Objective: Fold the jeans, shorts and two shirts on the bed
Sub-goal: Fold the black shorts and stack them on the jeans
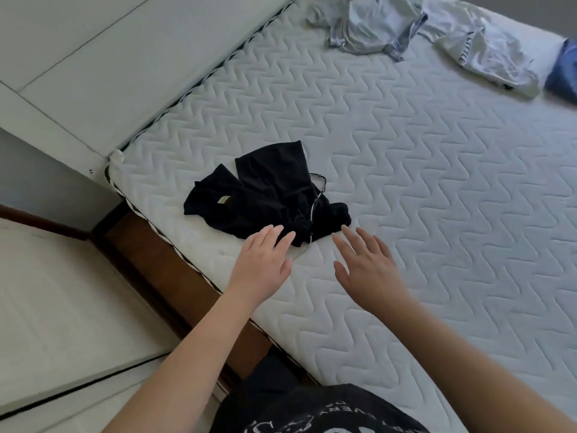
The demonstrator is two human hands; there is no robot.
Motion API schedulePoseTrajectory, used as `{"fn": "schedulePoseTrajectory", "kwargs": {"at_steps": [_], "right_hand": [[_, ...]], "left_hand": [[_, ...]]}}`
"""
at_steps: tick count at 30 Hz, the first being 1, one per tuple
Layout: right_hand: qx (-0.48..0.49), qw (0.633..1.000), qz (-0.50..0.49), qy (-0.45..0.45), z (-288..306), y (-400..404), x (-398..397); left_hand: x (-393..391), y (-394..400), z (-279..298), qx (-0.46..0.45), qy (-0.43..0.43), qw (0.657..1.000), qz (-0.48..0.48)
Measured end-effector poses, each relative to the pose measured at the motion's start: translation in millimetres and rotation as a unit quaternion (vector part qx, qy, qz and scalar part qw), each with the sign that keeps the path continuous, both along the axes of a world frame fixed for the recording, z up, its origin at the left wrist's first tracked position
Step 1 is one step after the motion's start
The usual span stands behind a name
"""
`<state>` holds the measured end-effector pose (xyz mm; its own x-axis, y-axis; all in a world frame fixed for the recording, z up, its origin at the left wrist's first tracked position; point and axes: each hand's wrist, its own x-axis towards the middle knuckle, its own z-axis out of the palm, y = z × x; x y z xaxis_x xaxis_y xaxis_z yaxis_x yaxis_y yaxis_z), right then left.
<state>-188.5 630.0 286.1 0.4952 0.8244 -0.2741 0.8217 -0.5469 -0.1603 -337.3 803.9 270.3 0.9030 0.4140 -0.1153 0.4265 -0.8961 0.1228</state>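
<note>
Crumpled black shorts (268,195) with a white drawstring lie near the corner of the white quilted mattress (421,189). My left hand (260,260) is open, its straight fingertips at the shorts' near edge. My right hand (365,264) is open too, fingers spread just right of the shorts, above the mattress. Far across the bed lie a pale grey shirt (371,23) in a heap and a white shirt (487,48) with black lettering. A bit of blue denim, the jeans (563,73), shows at the right edge.
The bed's brown wooden frame (175,292) runs along the near left side, with pale floor (62,307) beyond it. A white headboard or wall panel (125,57) borders the far left of the mattress.
</note>
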Motion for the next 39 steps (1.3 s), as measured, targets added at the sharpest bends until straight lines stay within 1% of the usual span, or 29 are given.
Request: {"fn": "schedulePoseTrajectory", "kwargs": {"at_steps": [5,9,16,23,25,26,28,30,32,34,36,39], "right_hand": [[-0.043,0.999,-0.028,0.007,-35.8,53.6,8.8],[-0.074,0.994,-0.074,0.041,-66.1,79.2,17.1],[-0.111,0.983,-0.126,0.075,-107.5,82.9,25.3],[-0.109,0.976,-0.153,0.114,-126.8,80.6,27.1],[-0.11,0.975,-0.153,0.114,-129.1,78.8,25.3],[-0.111,0.975,-0.154,0.116,-129.7,78.1,24.4],[-0.108,0.974,-0.156,0.121,-130.5,75.4,23.0],[-0.103,0.974,-0.16,0.123,-130.5,71.6,20.4],[-0.097,0.973,-0.163,0.129,-128.4,69.0,19.7],[-0.087,0.974,-0.16,0.137,-126.4,66.7,17.9],[-0.073,0.974,-0.158,0.144,-124.8,64.0,14.7],[-0.062,0.97,-0.168,0.162,-123.0,57.2,10.8]], "left_hand": [[39.4,63.2,-58.5,-0.033,0.086,0.994,-0.064],[72.9,90.0,-103.1,-0.027,0.158,0.982,-0.102],[124.7,90.3,-167.6,-0.045,0.22,0.963,-0.149],[149.8,97.5,-203.6,-0.005,0.308,0.931,-0.194],[146.3,98.4,-208.4,0.011,0.305,0.93,-0.204],[142.5,98.8,-208.8,0.003,0.305,0.932,-0.198],[134.0,98.2,-206.7,-0.043,0.311,0.934,-0.171],[124.8,97.2,-202.3,-0.1,0.3,0.939,-0.134],[118.3,95.7,-189.5,-0.169,0.266,0.945,-0.088],[112.0,94.0,-169.9,-0.223,0.236,0.944,-0.062],[105.2,91.9,-147.3,-0.249,0.204,0.945,-0.06],[95.2,87.8,-104.9,-0.297,0.128,0.943,-0.075]]}}
